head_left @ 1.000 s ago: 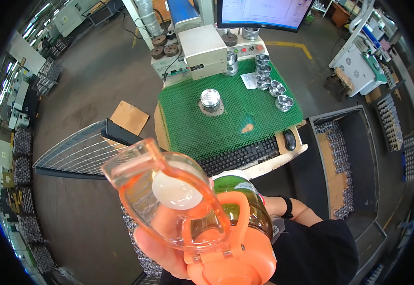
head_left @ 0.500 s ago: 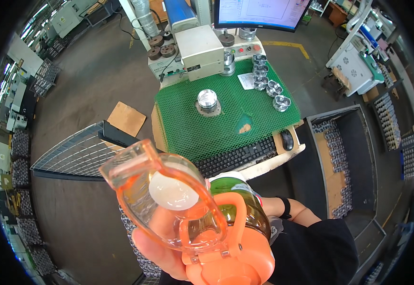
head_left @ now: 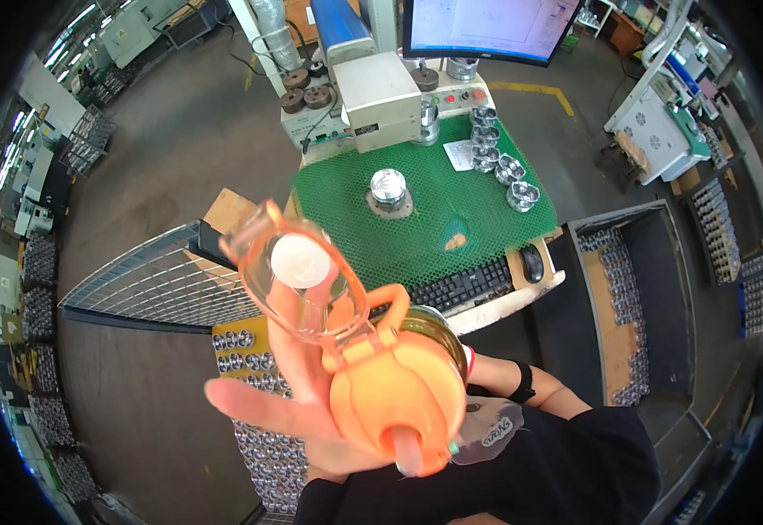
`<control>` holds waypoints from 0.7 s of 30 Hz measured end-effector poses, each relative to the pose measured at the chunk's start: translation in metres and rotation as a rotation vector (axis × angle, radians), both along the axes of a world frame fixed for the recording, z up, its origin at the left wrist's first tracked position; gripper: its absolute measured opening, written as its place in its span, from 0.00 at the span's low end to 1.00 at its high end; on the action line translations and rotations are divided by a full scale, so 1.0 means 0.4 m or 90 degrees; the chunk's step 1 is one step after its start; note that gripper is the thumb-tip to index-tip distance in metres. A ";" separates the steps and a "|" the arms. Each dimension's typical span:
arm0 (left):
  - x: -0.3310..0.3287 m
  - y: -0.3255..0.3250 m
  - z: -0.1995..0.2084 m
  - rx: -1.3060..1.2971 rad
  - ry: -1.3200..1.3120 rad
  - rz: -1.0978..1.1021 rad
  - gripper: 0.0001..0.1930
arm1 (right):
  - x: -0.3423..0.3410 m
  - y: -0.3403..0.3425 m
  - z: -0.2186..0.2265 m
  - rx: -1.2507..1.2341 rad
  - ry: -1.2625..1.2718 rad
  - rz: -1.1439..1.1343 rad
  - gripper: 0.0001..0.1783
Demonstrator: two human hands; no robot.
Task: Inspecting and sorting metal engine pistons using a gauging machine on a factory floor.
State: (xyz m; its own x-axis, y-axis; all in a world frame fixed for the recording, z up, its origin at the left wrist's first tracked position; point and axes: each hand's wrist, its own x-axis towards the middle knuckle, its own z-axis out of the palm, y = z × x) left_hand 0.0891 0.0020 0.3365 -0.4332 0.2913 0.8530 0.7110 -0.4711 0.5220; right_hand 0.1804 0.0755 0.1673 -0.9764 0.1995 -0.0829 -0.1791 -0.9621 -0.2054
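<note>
Close in front of me is a drink bottle [head_left: 442, 328] of see-through greenish brown, its orange lid [head_left: 390, 389] tipped toward me. The lid's clear orange flip cover [head_left: 303, 280] stands raised, with a round white disc inside, and the pale spout [head_left: 406, 451] is exposed. My left hand [head_left: 298, 394] rests along the lid's left side, thumb stretched out and a finger pointing up behind the cover; its other fingers are hidden. From the right, my right forearm [head_left: 504, 378] with a black wristband reaches the bottle. My right hand grips it from behind, mostly out of sight.
Beyond the bottle, a bench with a green mat [head_left: 337, 214] carries a metal piston [head_left: 388, 188] on a round base, more pistons, a keyboard [head_left: 460, 289] and a mouse [head_left: 532, 262]. A monitor [head_left: 491, 26] stands behind. Left is a wire-mesh cart [head_left: 154, 280]; right, a dark bin [head_left: 674, 306].
The bottle has tilted further toward me, showing the lid's top and spout. The flip cover has shifted away and looks smaller. My left thumb has spread outward from the lid.
</note>
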 end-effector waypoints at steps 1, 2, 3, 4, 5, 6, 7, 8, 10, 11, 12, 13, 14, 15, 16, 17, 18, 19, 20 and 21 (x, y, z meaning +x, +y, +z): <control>-0.018 0.001 -0.013 -0.011 0.062 -0.010 0.52 | -0.005 0.010 -0.025 0.055 -0.028 -0.028 0.15; -0.031 0.004 -0.034 -0.025 0.105 -0.029 0.54 | 0.004 0.025 -0.042 0.059 -0.027 -0.035 0.15; -0.042 0.001 -0.045 -0.031 0.145 -0.039 0.56 | 0.007 0.037 -0.025 0.142 -0.053 -0.044 0.16; -0.048 -0.017 -0.048 -0.045 0.178 -0.035 0.59 | 0.004 0.038 0.005 0.224 -0.070 -0.043 0.16; -0.051 -0.033 -0.050 -0.052 0.192 -0.028 0.61 | 0.007 0.038 0.045 0.226 -0.059 -0.032 0.16; -0.054 -0.058 -0.047 -0.063 0.205 -0.019 0.64 | 0.014 0.033 0.105 0.580 -0.103 -0.079 0.16; -0.053 -0.055 -0.046 -0.057 0.209 -0.027 0.64 | 0.030 0.047 0.136 0.935 -0.162 -0.153 0.17; -0.048 -0.060 -0.046 -0.091 0.197 -0.019 0.58 | 0.029 0.055 0.000 0.759 -0.166 -0.108 0.18; -0.042 -0.094 -0.031 -0.182 0.204 0.030 0.45 | 0.029 0.051 0.016 0.575 -0.135 -0.067 0.17; -0.046 -0.102 -0.024 -0.179 0.204 0.027 0.45 | 0.034 0.046 0.024 0.393 -0.109 -0.033 0.17; -0.050 -0.107 -0.019 -0.180 0.239 0.019 0.45 | 0.033 0.034 0.007 0.457 -0.155 -0.035 0.15; -0.051 -0.111 -0.013 -0.181 0.273 0.011 0.44 | 0.033 0.027 0.007 0.458 -0.156 -0.039 0.15; -0.049 -0.119 0.001 -0.214 0.289 -0.006 0.41 | 0.029 0.023 0.008 0.336 -0.140 -0.027 0.14; -0.049 -0.120 -0.004 -0.213 0.288 -0.005 0.41 | 0.023 0.019 0.011 0.213 -0.124 -0.016 0.14; -0.046 -0.117 -0.012 -0.196 0.275 -0.010 0.40 | 0.019 0.015 0.019 0.395 -0.134 -0.032 0.15; -0.047 -0.113 -0.021 -0.178 0.262 -0.018 0.38 | 0.016 0.015 0.027 0.396 -0.135 -0.035 0.15; -0.051 -0.108 -0.029 -0.176 0.262 -0.022 0.38 | 0.013 0.016 0.035 0.353 -0.137 -0.025 0.15; -0.056 -0.102 -0.036 -0.161 0.260 -0.025 0.38 | 0.011 0.016 0.039 0.310 -0.139 -0.017 0.16; -0.058 -0.098 -0.041 -0.147 0.257 -0.027 0.38 | 0.009 0.014 0.032 0.311 -0.140 -0.019 0.16; -0.061 -0.098 -0.043 -0.146 0.257 -0.029 0.38 | 0.006 0.012 0.016 0.431 -0.162 -0.020 0.16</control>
